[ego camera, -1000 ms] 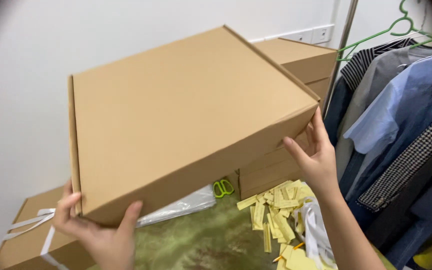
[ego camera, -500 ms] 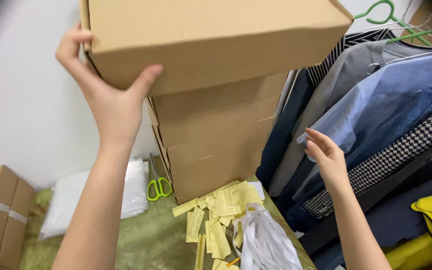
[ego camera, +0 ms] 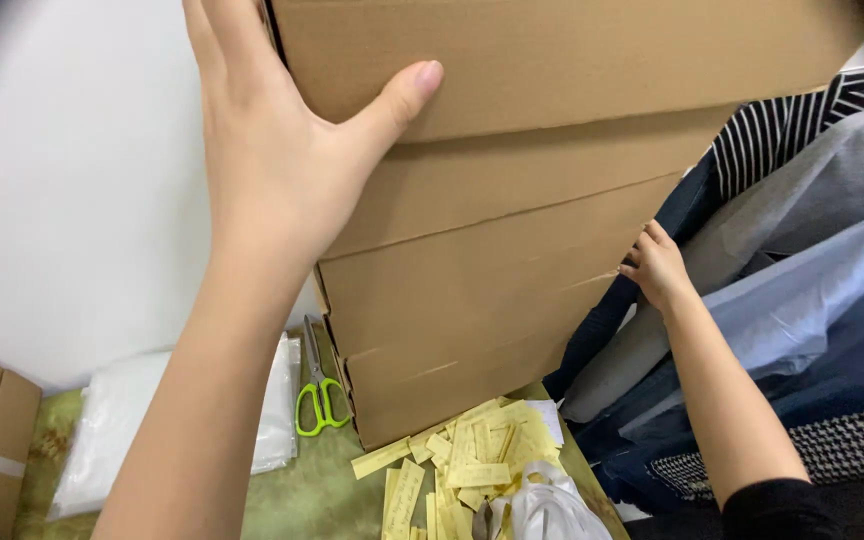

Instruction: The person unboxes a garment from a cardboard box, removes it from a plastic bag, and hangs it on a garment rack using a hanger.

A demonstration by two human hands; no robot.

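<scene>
Since half a second ago, her left hand [ego camera: 272, 150] has slid the flat brown cardboard box [ego camera: 552, 55] onto the stack of cardboard boxes [ego camera: 482, 300] and stays pressed open against its corner; right hand [ego camera: 657, 265], fingers loosely bent, steadies the stack's lower edge. Squaring edges flush seems wise.

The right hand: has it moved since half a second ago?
Yes. The right hand has moved left, from the hanging clothes to the edge of the stacked cardboard boxes.

Left hand [ego camera: 272, 150] on top cardboard box [ego camera: 572, 50]; right hand [ego camera: 657, 268] touching stacked boxes [ego camera: 472, 290], green scissors [ego camera: 317, 395] below
</scene>
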